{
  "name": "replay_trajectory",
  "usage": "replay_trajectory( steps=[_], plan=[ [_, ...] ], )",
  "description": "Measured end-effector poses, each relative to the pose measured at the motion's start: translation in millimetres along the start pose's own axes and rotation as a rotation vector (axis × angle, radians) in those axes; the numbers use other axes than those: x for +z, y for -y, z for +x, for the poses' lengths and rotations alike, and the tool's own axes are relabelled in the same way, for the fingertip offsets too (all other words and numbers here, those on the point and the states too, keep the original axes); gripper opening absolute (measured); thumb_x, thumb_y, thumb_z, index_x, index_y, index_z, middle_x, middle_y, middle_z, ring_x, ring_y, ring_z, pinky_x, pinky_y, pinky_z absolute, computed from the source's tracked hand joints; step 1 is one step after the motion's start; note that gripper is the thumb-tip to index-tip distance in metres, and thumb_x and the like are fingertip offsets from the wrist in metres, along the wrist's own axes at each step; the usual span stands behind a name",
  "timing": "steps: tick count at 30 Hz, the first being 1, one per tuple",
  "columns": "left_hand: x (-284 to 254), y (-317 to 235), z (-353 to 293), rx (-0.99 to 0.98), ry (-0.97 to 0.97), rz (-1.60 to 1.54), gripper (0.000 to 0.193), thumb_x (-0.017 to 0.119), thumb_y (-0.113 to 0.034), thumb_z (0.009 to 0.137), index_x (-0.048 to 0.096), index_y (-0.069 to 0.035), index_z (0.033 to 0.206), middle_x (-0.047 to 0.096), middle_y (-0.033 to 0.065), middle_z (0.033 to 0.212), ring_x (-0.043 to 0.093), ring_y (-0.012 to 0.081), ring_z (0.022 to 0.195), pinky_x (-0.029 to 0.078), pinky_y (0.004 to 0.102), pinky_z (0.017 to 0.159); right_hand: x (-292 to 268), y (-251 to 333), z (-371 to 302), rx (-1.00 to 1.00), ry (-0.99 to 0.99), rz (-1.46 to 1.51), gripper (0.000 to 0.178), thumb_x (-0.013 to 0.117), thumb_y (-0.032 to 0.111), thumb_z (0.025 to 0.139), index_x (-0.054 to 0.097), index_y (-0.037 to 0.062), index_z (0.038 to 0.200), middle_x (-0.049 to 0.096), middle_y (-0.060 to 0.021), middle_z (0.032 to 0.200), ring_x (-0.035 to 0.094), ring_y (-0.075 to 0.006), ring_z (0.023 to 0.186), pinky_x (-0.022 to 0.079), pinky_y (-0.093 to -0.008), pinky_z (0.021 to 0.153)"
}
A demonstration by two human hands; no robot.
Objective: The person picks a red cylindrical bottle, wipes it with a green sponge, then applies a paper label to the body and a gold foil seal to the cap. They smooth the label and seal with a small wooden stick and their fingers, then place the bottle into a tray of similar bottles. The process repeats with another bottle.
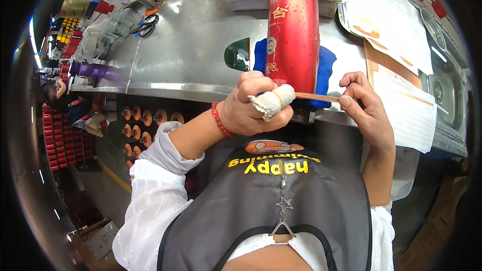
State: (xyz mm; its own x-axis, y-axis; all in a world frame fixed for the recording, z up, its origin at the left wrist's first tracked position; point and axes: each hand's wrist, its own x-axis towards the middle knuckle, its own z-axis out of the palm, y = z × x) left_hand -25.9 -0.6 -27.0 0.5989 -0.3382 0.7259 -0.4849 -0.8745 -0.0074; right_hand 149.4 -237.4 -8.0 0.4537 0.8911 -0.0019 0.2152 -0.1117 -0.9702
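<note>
A red bottle (295, 35) with gold lettering and droplets on its surface lies on a blue cloth (326, 62), its neck away from me. Against its near left end, my left hand (258, 103) is closed around a white cloth roll (273, 102) bound with a yellow band. Whether a finger is inside the roll, I cannot tell. A thin gold-brown strip (317, 97) runs from beside the roll along the bottle's near end. My right hand (365, 104) pinches the strip's right end between thumb and fingertips.
Scissors (148, 25) and plastic bags (113, 27) lie at the metal bench's (196, 45) far left. A dark green glossy piece (237, 54) sits left of the bottle. White sheets (401, 108) are on the right, by a sink (449, 78). Red bottles stand on racks (60, 138).
</note>
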Motion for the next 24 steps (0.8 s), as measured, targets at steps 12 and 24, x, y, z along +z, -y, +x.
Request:
replay_trajectory(
  steps=[12, 24],
  plan=[
    [9.7, 4.0, 11.8, 0.047, 0.06, -0.049, 0.034, 0.074, -0.009, 0.064, 0.066, -0.013, 0.097, 0.058, -0.0032, 0.116, 0.045, 0.0197, 0.1, 0.04, 0.0333, 0.08, 0.9, -1.8, 0.5, -0.005, 0.011, 0.002, 0.029, 0.065, 0.024, 0.097, 0.055, 0.0037, 0.078, 0.046, -0.0072, 0.112, 0.043, -0.015, 0.102, 0.036, -0.0256, 0.088],
    [1.8, -0.8, 17.3, 0.065, 0.045, 0.107, 0.025, 0.074, -0.011, 0.063, 0.065, -0.019, 0.085, 0.058, -0.0034, 0.111, 0.044, 0.0208, 0.1, 0.043, 0.0341, 0.08, 4.5, -5.7, 2.3, -0.005, 0.038, 0.008, 0.029, 0.065, 0.024, 0.096, 0.057, 0.0026, 0.079, 0.047, -0.0071, 0.11, 0.044, -0.015, 0.104, 0.037, -0.025, 0.088]
  ],
)
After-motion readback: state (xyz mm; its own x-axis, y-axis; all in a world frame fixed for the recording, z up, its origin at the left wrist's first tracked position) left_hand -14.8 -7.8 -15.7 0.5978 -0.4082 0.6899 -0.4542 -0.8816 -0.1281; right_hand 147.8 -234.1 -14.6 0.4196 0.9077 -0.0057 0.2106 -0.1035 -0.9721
